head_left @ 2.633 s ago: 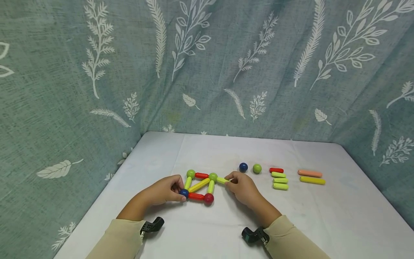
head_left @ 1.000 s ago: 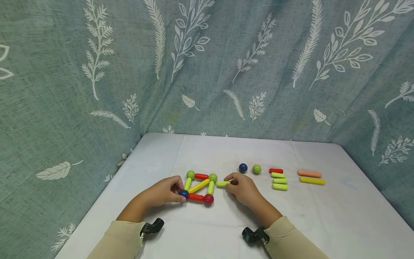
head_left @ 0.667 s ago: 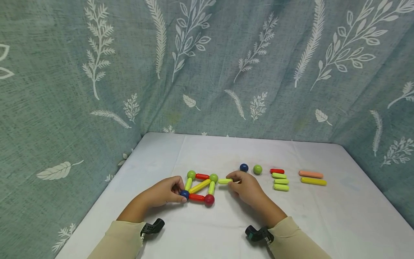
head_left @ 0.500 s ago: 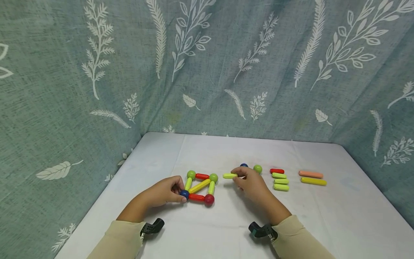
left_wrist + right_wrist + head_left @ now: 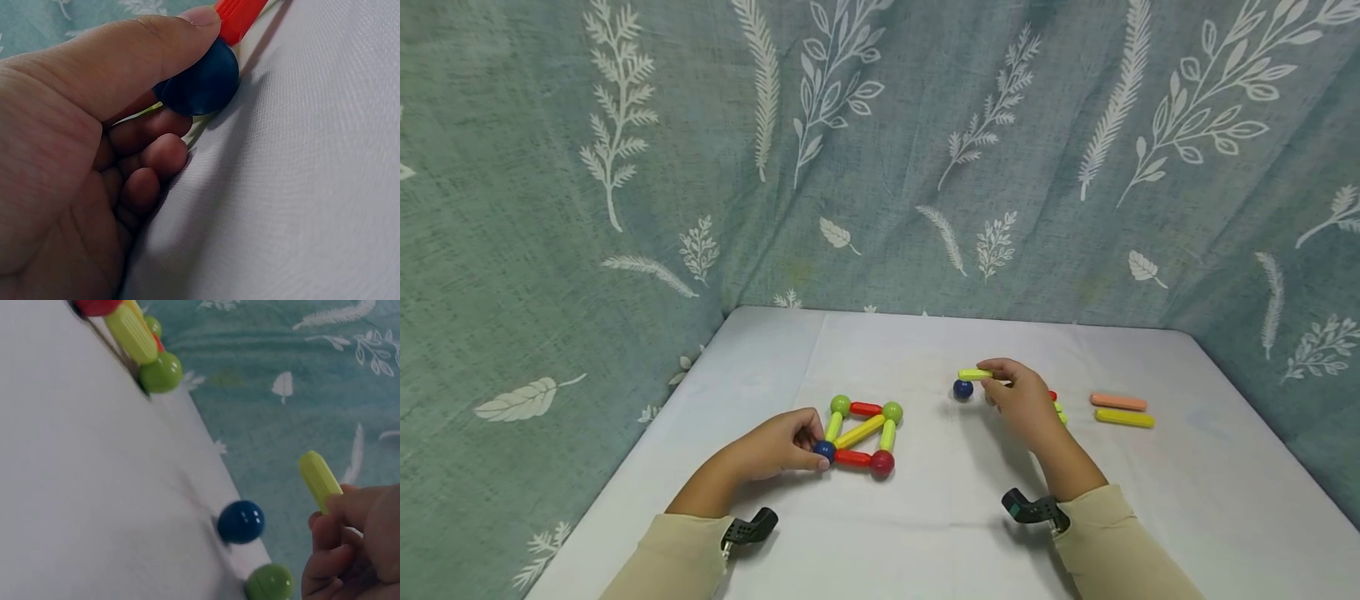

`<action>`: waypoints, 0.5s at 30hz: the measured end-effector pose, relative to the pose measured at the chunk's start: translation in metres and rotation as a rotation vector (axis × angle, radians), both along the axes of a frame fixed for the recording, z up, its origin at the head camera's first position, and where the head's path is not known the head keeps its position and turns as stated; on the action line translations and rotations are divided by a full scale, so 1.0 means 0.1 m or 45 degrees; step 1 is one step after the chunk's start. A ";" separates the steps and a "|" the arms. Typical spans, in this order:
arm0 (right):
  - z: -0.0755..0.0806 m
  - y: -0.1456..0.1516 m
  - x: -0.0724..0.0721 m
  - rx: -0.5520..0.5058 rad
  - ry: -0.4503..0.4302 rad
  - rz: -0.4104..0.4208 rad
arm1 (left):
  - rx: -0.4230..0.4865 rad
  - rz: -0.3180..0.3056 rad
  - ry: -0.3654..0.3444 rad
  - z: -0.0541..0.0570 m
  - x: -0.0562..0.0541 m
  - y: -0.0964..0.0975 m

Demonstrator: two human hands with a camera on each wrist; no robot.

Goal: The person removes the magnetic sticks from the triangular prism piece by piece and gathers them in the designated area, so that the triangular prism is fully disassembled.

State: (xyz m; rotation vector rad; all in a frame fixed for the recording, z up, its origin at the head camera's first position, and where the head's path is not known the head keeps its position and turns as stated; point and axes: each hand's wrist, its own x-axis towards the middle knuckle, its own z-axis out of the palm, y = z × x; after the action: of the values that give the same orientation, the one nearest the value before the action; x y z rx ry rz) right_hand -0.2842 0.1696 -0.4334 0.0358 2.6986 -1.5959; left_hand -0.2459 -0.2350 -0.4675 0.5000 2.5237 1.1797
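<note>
My left hand (image 5: 775, 447) pinches a blue ball (image 5: 824, 451) between thumb and fingers; it is a corner of a flat four-sided frame on the table. Two green balls (image 5: 892, 412), a red ball (image 5: 882, 463), two red sticks (image 5: 853, 458), two short yellow-green sticks and a yellow diagonal stick (image 5: 860, 432) make up the rest. My right hand (image 5: 1022, 404) pinches one end of a short yellow-green toy building stick (image 5: 973, 375), raised off the table. In the right wrist view, a loose blue ball (image 5: 241, 522) and a green ball (image 5: 269, 583) stand near it.
An orange stick (image 5: 1118, 402) and a long yellow stick (image 5: 1124, 417) lie at the right. My right hand partly hides a red stick (image 5: 1053, 396) and several short yellow-green sticks (image 5: 1061, 413). Leaf-patterned cloth (image 5: 880, 208) hangs behind the white table (image 5: 925, 533).
The yellow-green stick touched the frame's right green ball at first, then came away. My right hand has lifted it back and to the right. The left hand stays on the blue ball.
</note>
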 end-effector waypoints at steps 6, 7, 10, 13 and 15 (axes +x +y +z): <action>0.00 0.22 -0.11 0.093 -0.049 -0.101 | -0.003 0.004 -0.011 0.00 0.00 0.02; 0.00 0.26 -0.13 0.097 -0.058 -0.115 | -0.004 0.006 -0.011 0.00 0.00 0.02; -0.03 0.38 -0.19 0.105 -0.092 -0.155 | -0.006 0.010 -0.010 0.01 0.00 0.01; -0.05 0.49 -0.25 0.134 -0.110 -0.169 | 0.000 0.005 -0.005 0.02 0.01 0.01; -0.06 0.56 -0.27 0.163 -0.113 -0.178 | 0.005 -0.003 0.001 0.03 0.02 0.01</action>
State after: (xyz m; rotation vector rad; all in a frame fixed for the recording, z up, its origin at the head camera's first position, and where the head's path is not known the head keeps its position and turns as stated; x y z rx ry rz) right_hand -0.3113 0.2252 -0.4391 0.2942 2.7800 -1.4119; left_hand -0.2442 -0.2344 -0.4646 0.5042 2.5213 1.1839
